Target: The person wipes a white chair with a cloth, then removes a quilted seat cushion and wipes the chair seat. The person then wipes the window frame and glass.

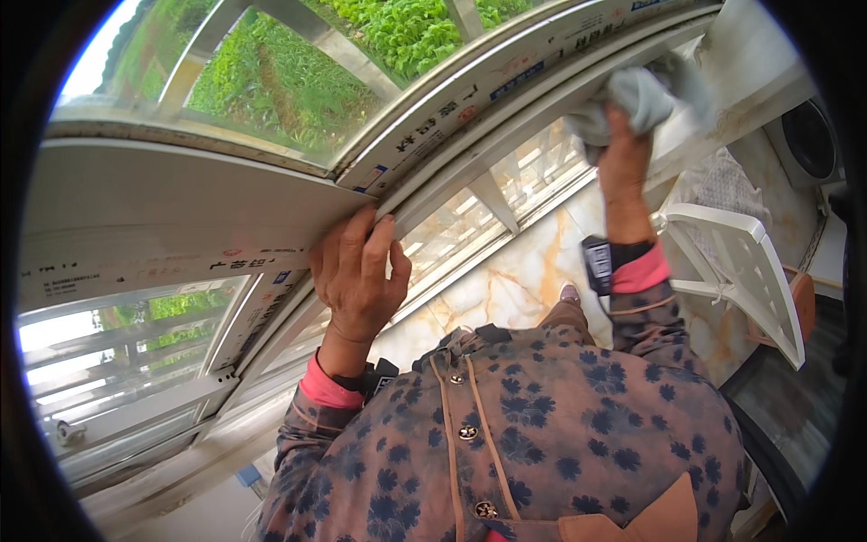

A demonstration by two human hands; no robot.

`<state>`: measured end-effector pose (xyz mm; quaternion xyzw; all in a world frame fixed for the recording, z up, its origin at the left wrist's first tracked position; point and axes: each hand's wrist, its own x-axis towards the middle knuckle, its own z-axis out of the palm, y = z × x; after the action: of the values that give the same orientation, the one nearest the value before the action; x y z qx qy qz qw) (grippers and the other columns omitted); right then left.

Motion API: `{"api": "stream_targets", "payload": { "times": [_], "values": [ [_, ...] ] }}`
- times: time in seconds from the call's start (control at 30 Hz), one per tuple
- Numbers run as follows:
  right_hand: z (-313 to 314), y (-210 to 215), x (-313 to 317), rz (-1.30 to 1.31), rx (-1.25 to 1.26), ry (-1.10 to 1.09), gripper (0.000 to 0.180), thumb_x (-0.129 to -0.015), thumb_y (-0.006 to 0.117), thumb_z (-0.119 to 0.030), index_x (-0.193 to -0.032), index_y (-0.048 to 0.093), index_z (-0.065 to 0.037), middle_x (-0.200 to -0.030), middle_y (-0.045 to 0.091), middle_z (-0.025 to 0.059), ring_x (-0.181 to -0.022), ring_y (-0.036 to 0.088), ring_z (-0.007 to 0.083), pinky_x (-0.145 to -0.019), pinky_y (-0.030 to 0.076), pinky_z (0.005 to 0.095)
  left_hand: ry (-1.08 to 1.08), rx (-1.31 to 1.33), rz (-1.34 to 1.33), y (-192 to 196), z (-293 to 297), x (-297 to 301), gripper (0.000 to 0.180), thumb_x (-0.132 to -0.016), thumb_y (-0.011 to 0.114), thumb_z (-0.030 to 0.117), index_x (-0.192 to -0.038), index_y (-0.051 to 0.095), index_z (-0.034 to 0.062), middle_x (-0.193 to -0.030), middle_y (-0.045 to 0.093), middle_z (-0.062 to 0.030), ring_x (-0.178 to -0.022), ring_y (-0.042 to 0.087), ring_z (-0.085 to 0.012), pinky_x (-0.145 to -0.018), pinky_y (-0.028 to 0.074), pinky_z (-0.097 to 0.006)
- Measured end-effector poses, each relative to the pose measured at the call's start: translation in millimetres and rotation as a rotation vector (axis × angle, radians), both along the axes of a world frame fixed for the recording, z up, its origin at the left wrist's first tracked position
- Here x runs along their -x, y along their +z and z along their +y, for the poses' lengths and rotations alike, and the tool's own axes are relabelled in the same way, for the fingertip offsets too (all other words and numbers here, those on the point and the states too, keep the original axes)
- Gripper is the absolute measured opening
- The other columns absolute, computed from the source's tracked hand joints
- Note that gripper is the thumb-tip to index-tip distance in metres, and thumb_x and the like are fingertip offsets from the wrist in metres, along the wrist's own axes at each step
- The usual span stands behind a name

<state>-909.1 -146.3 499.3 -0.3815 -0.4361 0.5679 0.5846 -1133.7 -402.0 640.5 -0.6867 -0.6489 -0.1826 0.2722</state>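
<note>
A pale grey cloth [640,98] is bunched in my right hand [625,163], whose fingers are wrapped round it. It lies against the upper right stretch of the white window frame [542,107], and its edges are smeared by motion. Lower on the same frame, my left hand [359,262] rests with its fingertips hooked over the edge beside the wide grey panel [172,203]. Those fingers are bent and a little apart, and I see no object in them.
Window glass [271,99] with metal bars fills the upper left, green plants behind it. A white plastic chair [722,262] stands at the right, with a round dark-fronted appliance [810,135] beyond it. Marble-patterned tiles [497,280] cover the floor below the frame.
</note>
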Motion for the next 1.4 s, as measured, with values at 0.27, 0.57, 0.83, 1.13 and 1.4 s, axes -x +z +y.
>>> {"api": "stream_targets", "payload": {
  "times": [0.27, 0.57, 0.83, 1.13, 1.4],
  "values": [
    [-84.5, -69.0, 50.7, -0.136, 0.248, 0.325, 0.048, -0.078, 0.075, -0.009, -0.123, 0.059, -0.004, -0.107, 0.065, 0.0053, -0.092, 0.061, 0.0126, -0.083, 0.051, 0.0292, -0.039, -0.004, 0.001, 7.3, -10.4, 12.9, 0.046, -0.07, 0.071, 0.005, -0.114, 0.06, 0.011, -0.114, 0.064, -0.0081, -0.097, 0.062, -0.0266, -0.086, 0.043, -0.04],
    [-65.9, 163.6, 40.2, -0.473, -0.582, -0.264, 0.024, -0.082, 0.072, -0.012, -0.103, 0.066, -0.001, -0.096, 0.067, 0.0135, -0.09, 0.065, 0.0269, -0.081, 0.051, 0.0383, -0.062, -0.059, -0.065, 7.8, -12.6, 13.6, 0.039, -0.071, 0.067, 0.006, -0.109, 0.06, 0.0084, -0.118, 0.061, -0.0034, -0.103, 0.06, -0.0234, -0.086, 0.045, -0.036],
    [-110.8, 96.3, 82.3, -0.742, -1.314, 0.324, 0.034, -0.065, 0.072, -0.003, -0.099, 0.067, -0.002, -0.093, 0.066, 0.0158, -0.089, 0.065, 0.0339, -0.08, 0.052, 0.0392, -0.108, -0.245, -0.247, 8.6, -54.9, 35.8, 0.032, -0.064, 0.064, -0.005, -0.094, 0.065, 0.0074, -0.112, 0.062, -0.0108, -0.107, 0.059, -0.0322, -0.089, 0.048, -0.041],
    [-24.5, 142.2, 33.6, -0.682, -0.605, -0.277, 0.025, -0.089, 0.066, -0.014, -0.109, 0.068, 0.0, -0.109, 0.07, 0.0135, -0.098, 0.064, 0.025, -0.086, 0.048, 0.0373, 0.406, -0.434, -0.134, -2.5, -167.8, 87.2, 0.031, -0.072, 0.066, -0.002, -0.101, 0.064, 0.0107, -0.115, 0.061, -0.0091, -0.11, 0.056, -0.0304, -0.094, 0.039, -0.042],
    [-105.7, 137.7, 99.1, -0.83, -1.459, 0.155, 0.024, -0.077, 0.067, -0.006, -0.101, 0.065, -0.008, -0.105, 0.061, 0.0144, -0.105, 0.058, 0.034, -0.096, 0.045, 0.0486, 0.438, -0.326, -0.234, -11.1, -192.7, 95.5, 0.024, -0.075, 0.066, 0.003, -0.098, 0.065, 0.0101, -0.108, 0.061, -0.0076, -0.107, 0.055, -0.0292, -0.095, 0.038, -0.042]
  ]
}}
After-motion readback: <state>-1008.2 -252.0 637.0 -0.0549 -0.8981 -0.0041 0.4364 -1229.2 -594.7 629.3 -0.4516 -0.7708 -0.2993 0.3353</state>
